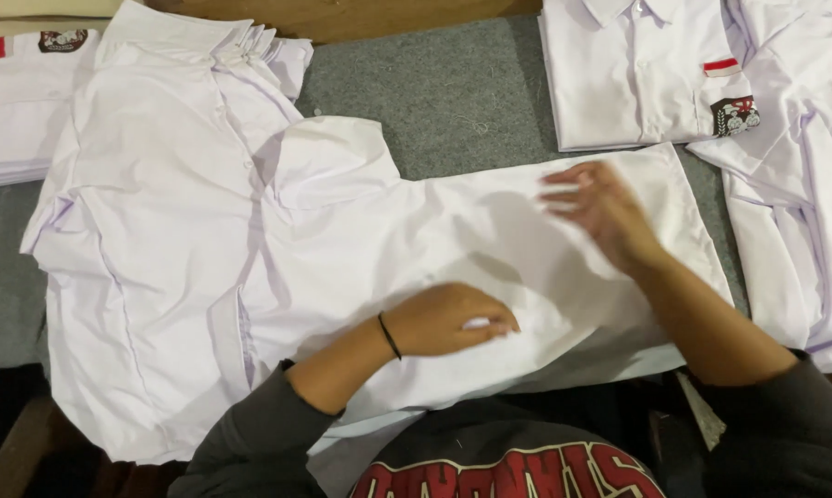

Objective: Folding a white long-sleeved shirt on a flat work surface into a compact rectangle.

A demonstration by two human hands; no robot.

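Note:
A white short-sleeved shirt [361,240] lies spread flat across the grey surface [453,92], its collar toward the left. My left hand [453,318] presses down on the shirt's lower middle, fingers curled on the cloth; a thin black band circles that wrist. My right hand [600,212] hovers blurred over the shirt's right part near its hem, fingers spread and holding nothing.
A folded white shirt with a red-and-white patch and a dark badge [642,74] lies at the top right. More white shirts [794,184] pile at the right edge, and a folded stack [19,101] sits at the top left. A wooden edge [361,14] runs behind.

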